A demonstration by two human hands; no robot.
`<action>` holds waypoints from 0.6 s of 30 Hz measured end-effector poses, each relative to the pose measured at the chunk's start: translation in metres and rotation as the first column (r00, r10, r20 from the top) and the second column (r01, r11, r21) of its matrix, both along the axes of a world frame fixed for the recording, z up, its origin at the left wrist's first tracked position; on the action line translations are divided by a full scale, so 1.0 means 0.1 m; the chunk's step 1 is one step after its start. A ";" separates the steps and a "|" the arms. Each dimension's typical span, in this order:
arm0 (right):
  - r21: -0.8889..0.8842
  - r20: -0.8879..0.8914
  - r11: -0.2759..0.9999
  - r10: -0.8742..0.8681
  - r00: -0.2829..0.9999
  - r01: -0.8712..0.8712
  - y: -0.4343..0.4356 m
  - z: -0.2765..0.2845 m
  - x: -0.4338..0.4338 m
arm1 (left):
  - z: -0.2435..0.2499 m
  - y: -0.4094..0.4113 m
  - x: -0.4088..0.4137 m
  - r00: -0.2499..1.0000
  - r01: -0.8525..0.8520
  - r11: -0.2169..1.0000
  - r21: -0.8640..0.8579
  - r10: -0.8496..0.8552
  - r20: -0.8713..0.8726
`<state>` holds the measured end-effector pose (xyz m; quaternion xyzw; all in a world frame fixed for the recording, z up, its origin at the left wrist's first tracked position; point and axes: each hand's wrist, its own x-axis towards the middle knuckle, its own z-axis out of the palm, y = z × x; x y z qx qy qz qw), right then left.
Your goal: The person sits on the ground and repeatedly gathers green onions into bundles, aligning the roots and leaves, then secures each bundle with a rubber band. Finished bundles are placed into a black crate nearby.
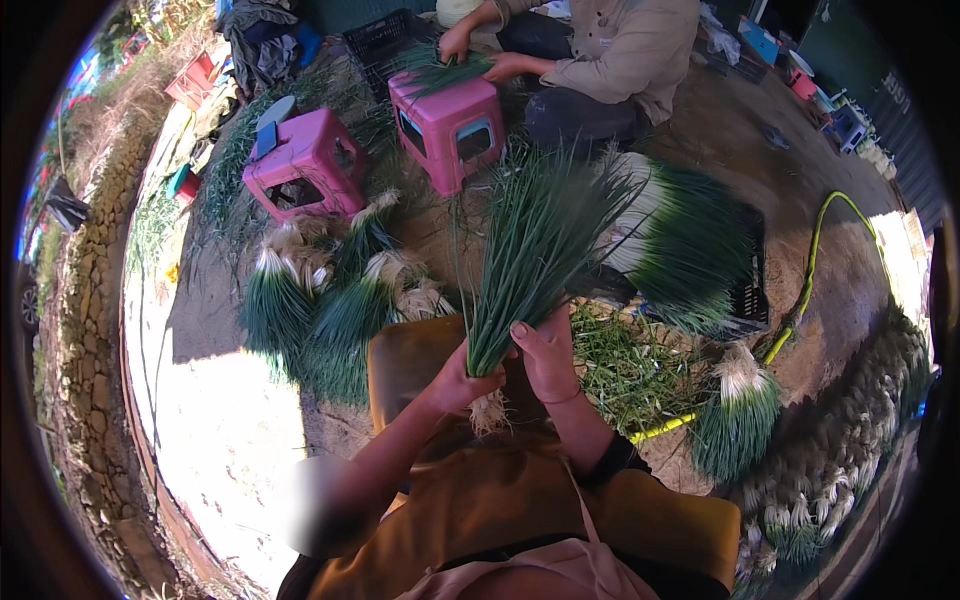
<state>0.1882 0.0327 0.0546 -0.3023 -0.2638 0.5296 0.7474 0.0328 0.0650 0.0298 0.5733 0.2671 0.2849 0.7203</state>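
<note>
My left hand (459, 381) is closed around the lower part of a bunch of green onions (525, 247). Pale, stringy roots (487, 412) hang below that fist, and long green leaves fan upward, leaning to the right. My right hand (551, 356) holds the same bunch from the right side. Its thumb rests at the front edge, while the leaves hide most of its fingers. The bunch is above my lap, which a brown apron (480, 487) covers.
Bundled green onions (352, 300) lie at the left, with another bundle (735, 412) at the right. A large pile (667, 225) rests on a black crate (750, 277). Opposite, a person (615, 60) handles onions over a pink stool (446, 105). A yellow hose (814, 262) crosses the ground.
</note>
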 end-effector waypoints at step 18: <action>-0.444 0.433 0.844 0.496 0.752 -0.301 -0.24 0.02 0.31 | 0.03 -0.01 0.05 0.835 -0.195 0.692 0.695 0.489 -0.253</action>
